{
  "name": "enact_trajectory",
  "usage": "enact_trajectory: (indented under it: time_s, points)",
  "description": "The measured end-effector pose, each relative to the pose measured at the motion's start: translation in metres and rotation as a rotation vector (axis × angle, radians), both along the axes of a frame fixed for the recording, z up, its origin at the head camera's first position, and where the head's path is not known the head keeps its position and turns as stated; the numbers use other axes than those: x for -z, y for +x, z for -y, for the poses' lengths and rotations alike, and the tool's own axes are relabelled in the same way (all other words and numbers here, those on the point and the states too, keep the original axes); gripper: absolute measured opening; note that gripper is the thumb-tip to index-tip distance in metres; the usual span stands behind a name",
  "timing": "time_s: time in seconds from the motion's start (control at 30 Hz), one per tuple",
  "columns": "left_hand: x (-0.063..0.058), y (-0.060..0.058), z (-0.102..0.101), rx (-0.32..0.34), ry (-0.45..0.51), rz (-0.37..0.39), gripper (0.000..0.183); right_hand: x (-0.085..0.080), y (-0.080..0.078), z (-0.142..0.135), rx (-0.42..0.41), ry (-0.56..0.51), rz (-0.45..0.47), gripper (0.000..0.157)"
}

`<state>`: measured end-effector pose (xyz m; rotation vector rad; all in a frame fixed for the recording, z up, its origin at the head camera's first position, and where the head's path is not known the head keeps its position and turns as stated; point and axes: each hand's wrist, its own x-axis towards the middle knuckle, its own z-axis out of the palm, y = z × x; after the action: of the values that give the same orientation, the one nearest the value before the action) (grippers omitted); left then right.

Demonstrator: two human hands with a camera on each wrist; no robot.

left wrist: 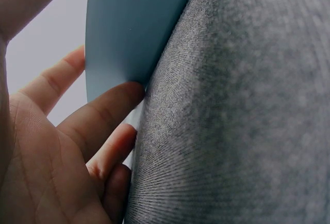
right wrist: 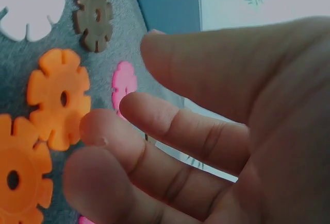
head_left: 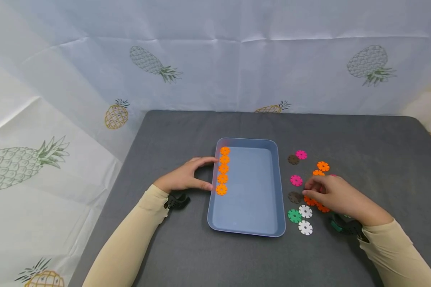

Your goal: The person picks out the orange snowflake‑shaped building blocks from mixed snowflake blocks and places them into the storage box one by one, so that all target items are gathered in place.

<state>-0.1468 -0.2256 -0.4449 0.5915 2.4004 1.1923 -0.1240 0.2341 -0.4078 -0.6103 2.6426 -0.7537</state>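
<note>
My left hand [head_left: 182,176] is at the left side of a blue-grey tray [head_left: 253,187], thumb and fingers spread, with fingertips against its outer wall [left wrist: 131,28]. Inside the tray, several orange notched discs [head_left: 223,168] form a column along the left edge. My right hand [head_left: 332,195] hovers over the loose discs on the right. Its thumb and fingers are bent and apart, with nothing between them in the right wrist view. Orange discs [right wrist: 61,99] lie closest to its fingertips, partly hidden by the hand in the head view. A brown disc [right wrist: 94,16] lies just beyond.
Right of the tray lie pink discs [head_left: 296,180], brown discs [head_left: 293,160], white discs [head_left: 305,228] and a green disc [head_left: 294,216] on the dark grey table [head_left: 179,255]. A pineapple-print cloth [head_left: 215,75] hangs behind the table.
</note>
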Motion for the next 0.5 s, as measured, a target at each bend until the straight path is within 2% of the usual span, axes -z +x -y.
enact_trajectory:
  time_s: [0.27, 0.5]
  points:
    - [-0.0002, 0.002, 0.0026, -0.013, -0.001, 0.009, 0.087, 0.0087, -0.0002, -0.0021, 0.025, 0.019, 0.065, 0.023]
    - [0.002, -0.0009, 0.0004, 0.002, 0.015, -0.004, 0.086, 0.0087, 0.0028, -0.0056, 0.034, 0.03, 0.055, 0.027]
